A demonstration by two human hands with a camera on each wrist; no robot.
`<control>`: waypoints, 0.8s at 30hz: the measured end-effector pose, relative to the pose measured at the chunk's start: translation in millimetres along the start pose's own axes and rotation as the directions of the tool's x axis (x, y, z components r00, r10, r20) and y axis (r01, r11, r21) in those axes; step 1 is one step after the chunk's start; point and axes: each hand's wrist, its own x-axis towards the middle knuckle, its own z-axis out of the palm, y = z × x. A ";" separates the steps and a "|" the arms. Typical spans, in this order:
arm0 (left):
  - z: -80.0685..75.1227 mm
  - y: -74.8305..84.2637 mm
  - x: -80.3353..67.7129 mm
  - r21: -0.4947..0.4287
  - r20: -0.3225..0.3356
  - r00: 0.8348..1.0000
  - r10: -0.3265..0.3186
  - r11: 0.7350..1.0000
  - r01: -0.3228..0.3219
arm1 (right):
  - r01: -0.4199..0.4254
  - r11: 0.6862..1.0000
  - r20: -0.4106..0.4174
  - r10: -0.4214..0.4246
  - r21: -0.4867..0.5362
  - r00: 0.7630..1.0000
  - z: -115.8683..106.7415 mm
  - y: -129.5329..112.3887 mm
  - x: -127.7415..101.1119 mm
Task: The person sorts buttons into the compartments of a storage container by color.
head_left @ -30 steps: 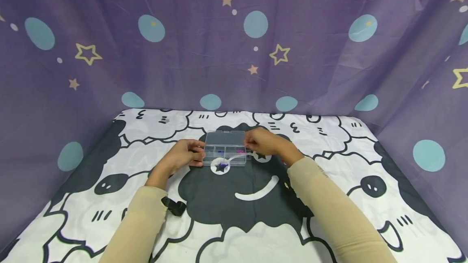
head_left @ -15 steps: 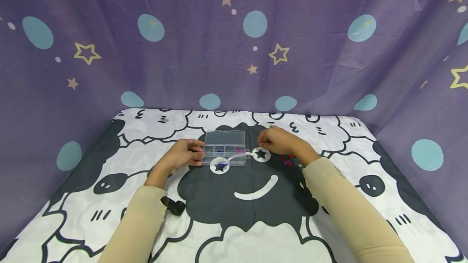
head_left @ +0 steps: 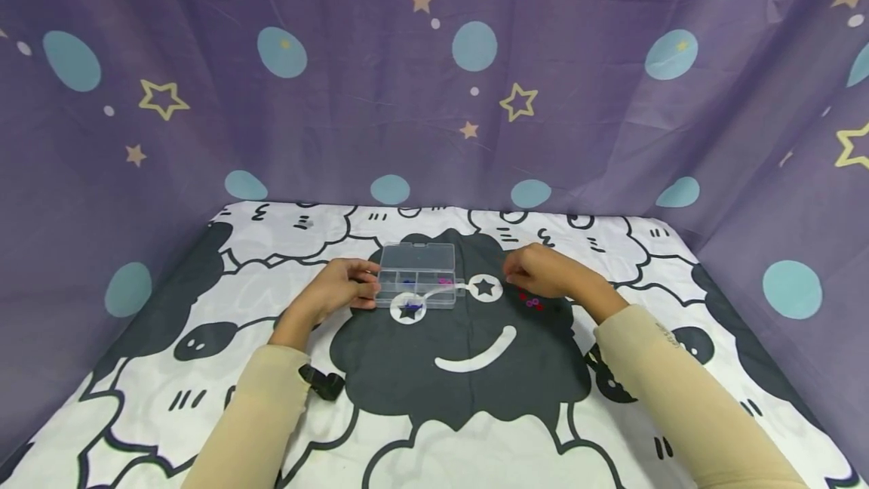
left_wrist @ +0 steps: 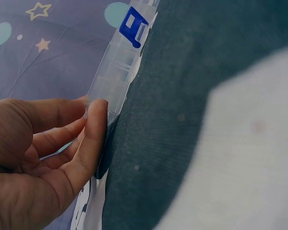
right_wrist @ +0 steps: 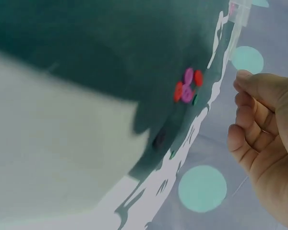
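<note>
A clear plastic compartment box (head_left: 417,256) lies on the dark printed patch, its lid raised at the back. Pink pieces (head_left: 444,281) and blue pieces (head_left: 407,282) sit in separate compartments. My left hand (head_left: 339,285) grips the box's left end between thumb and fingers. In the left wrist view a blue clasp-like part (left_wrist: 133,28) shows on the box's front. My right hand (head_left: 543,272), fingers loosely curled with nothing visible between them, is just above a small group of buttons. These are red (right_wrist: 178,91) and pink-purple (right_wrist: 187,94), with a green one (right_wrist: 195,99) beside them.
A cloth (head_left: 502,444) printed with cartoon sheep covers the table. Purple curtains (head_left: 584,134) with stars and dots hang behind and at both sides. A black device (head_left: 322,382) is at the left wrist.
My right hand has moved from the box's right side rightward to the loose buttons, which its arm partly hid before. The left hand has stayed on the box.
</note>
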 end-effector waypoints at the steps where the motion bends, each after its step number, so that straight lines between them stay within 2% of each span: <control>1: 0.2 0.2 0.1 -0.001 -0.002 1.000 -0.001 1.000 0.001 | -0.009 1.000 0.006 0.009 0.002 1.000 0.0 0.7 -3.5; 7: 0.1 -0.1 0.1 0.000 -0.003 1.000 -0.001 1.000 0.001 | -0.046 0.999 0.026 0.047 -0.022 0.999 0.2 2.8 -23.7; 13: 1.1 -0.3 0.4 0.004 -0.003 1.000 0.001 1.000 -0.001 | -0.032 0.998 0.042 0.034 -0.058 0.999 -1.1 2.2 -39.2; 19: 0.8 -0.4 -1.1 0.002 -0.004 1.000 -0.001 1.000 0.001 | -0.026 0.998 0.071 0.030 -0.048 0.997 -0.7 4.6 -49.0; 24: 0.6 0.2 -1.3 0.004 0.001 1.000 0.004 1.000 -0.004 | -0.029 0.999 0.064 0.030 -0.025 0.997 1.3 7.2 -51.4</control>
